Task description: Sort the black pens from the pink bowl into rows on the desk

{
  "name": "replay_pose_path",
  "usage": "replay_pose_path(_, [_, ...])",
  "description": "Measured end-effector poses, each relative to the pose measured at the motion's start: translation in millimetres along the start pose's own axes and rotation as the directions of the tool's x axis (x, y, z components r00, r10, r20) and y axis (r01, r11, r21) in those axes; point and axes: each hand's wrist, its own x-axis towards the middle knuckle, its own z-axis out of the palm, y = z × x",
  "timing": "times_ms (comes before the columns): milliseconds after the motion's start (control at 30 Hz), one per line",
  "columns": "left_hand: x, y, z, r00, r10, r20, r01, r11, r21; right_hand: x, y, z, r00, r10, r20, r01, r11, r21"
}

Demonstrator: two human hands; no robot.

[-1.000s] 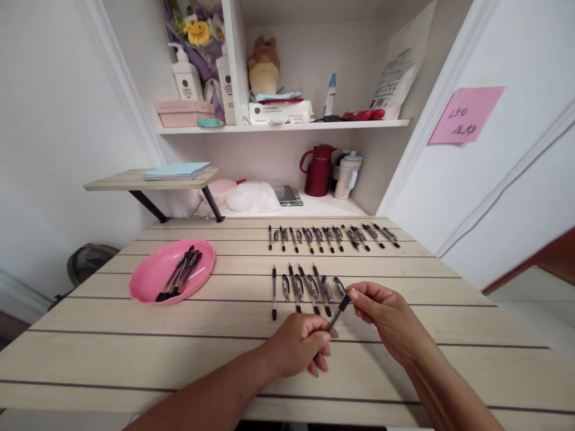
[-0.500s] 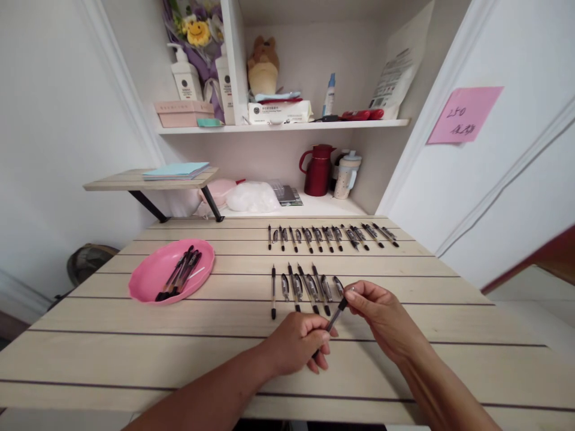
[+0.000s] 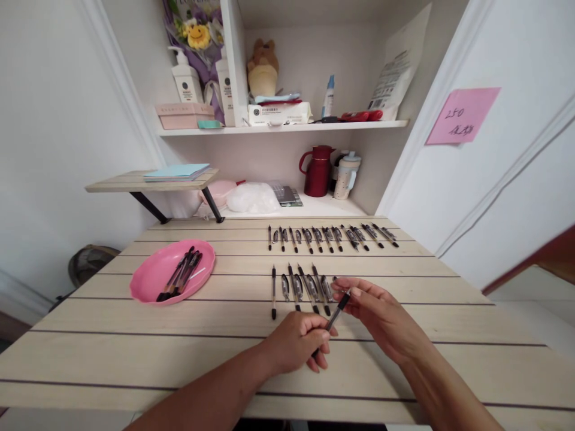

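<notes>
Over the near middle of the wooden table (image 3: 135,353), my left hand (image 3: 294,346) is closed around the lower barrel of a black pen (image 3: 335,316). My right hand (image 3: 381,314) pinches the pen's upper end with thumb and fingers. Just beyond the hands lies a short row of pens and caps (image 3: 299,288), its right end partly hidden by my right fingers. A longer row of pens and caps (image 3: 330,236) lies farther back. A pink plate (image 3: 148,278) at the left holds several black pens (image 3: 180,274).
Behind the table a low shelf holds a red jug (image 3: 318,170), a speckled mug (image 3: 345,175) and a white bag (image 3: 254,197). A small raised wooden shelf (image 3: 150,179) carries a blue notebook. A pink note (image 3: 462,115) is stuck on the right wall.
My right hand has shifted slightly left and forward along the pen's top end, its fingers now covering the rightmost piece of the near row. My left hand keeps its hold.
</notes>
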Motion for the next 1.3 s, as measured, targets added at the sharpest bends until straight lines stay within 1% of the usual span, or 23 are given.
replay_pose_path(33, [0.1,-0.1,0.0,1.0,0.0,0.0,0.0,1.0,0.0,0.0,-0.1,0.3,1.0,-0.014,-0.009,0.014,1.0,0.014])
replay_pose_path(100, [0.3,-0.2,0.0,1.0,0.003,0.0,-0.003,1.0,0.0,0.6,0.1,0.9,0.997,-0.032,-0.074,0.033,0.999,0.007])
replay_pose_path(167, [0.5,0.1,-0.3,1.0,0.006,-0.005,-0.006,1.0,-0.006,1.9,-0.1,1.1,0.994,-0.023,-0.108,0.022,1.0,-0.015])
replay_pose_path(233, [0.5,0.8,-0.9,1.0,0.013,-0.024,-0.013,1.0,-0.013,3.5,-1.0,0.9,0.998,0.001,-0.063,-0.001,1.0,0.001])
replay_pose_path(300, [0.6,1.5,-1.7,0.998,0.028,-0.053,-0.029,1.0,-0.006,5.5,-2.0,0.3,1.0,-0.002,-0.019,0.003,0.999,0.041])
replay_pose_path(400, [0.8,2.2,-3.1,0.993,0.061,-0.1,-0.057,0.998,0.04,9.2,-2.5,0.4,0.997,-0.046,-0.063,0.05,0.997,0.051])
replay_pose_path(467, [1.1,2.4,-3.7,0.988,0.083,-0.131,-0.076,0.995,0.063,11.3,-3.2,2.1,0.997,-0.05,-0.061,0.053,0.998,0.039])
replay_pose_path(600, [1.8,3.5,-4.4,0.98,0.101,-0.174,-0.093,0.994,0.051,15.4,-5.2,8.2,0.998,-0.019,0.052,0.017,0.999,0.035])
replay_pose_path(633, [2.0,4.0,-4.6,0.978,0.101,-0.18,-0.094,0.994,0.046,17.0,-5.3,9.6,0.998,-0.033,0.048,0.032,0.999,0.028])
replay_pose_path(733, [2.4,5.8,-5.8,0.976,0.105,-0.192,-0.1,0.994,0.036,23.0,-5.5,12.9,0.994,-0.095,-0.05,0.094,0.995,-0.02])
replay_pose_path(767, [2.5,6.4,-6.4,0.975,0.107,-0.197,-0.103,0.994,0.031,24.9,-6.2,13.6,0.993,-0.1,-0.067,0.098,0.995,-0.034])
replay_pose_path(800, [2.7,7.0,-7.0,0.973,0.109,-0.202,-0.106,0.994,0.027,26.5,-7.2,14.3,0.994,-0.092,-0.059,0.09,0.995,-0.039])
replay_pose_path(900, [3.5,7.4,-9.2,0.969,0.131,-0.211,-0.128,0.991,0.024,30.5,-10.5,15.8,0.998,-0.063,0.026,0.064,0.998,-0.019])
replay_pose_path(967, [4.6,6.4,-10.5,0.962,0.155,-0.223,-0.148,0.988,0.05,33.4,-10.5,16.7,0.997,-0.077,0.02,0.077,0.997,-0.019])
replay_pose_path(1100, [6.7,2.6,-12.3,0.937,0.198,-0.289,-0.171,0.978,0.118,40.0,-7.2,19.3,0.99,-0.13,-0.054,0.124,0.987,-0.098])
replay_pose_path(1133, [7.0,2.0,-12.7,0.933,0.202,-0.299,-0.173,0.977,0.122,41.5,-7.9,19.3,0.989,-0.14,-0.05,0.132,0.983,-0.127])
replay_pose_path(1200, [7.2,1.8,-13.3,0.93,0.194,-0.311,-0.17,0.98,0.105,44.7,-13.2,16.9,0.99,-0.144,0.001,0.141,0.968,-0.206])
replay_pose_path(1267, [7.1,2.8,-13.9,0.93,0.176,-0.324,-0.16,0.984,0.075,49.1,-21.3,9.9,0.987,-0.16,0.025,0.159,0.927,-0.341])
replay_pose_path(1300, [6.9,3.5,-14.1,0.929,0.168,-0.331,-0.156,0.986,0.064,51.8,-24.8,5.0,0.984,-0.181,0.005,0.163,0.876,-0.454])
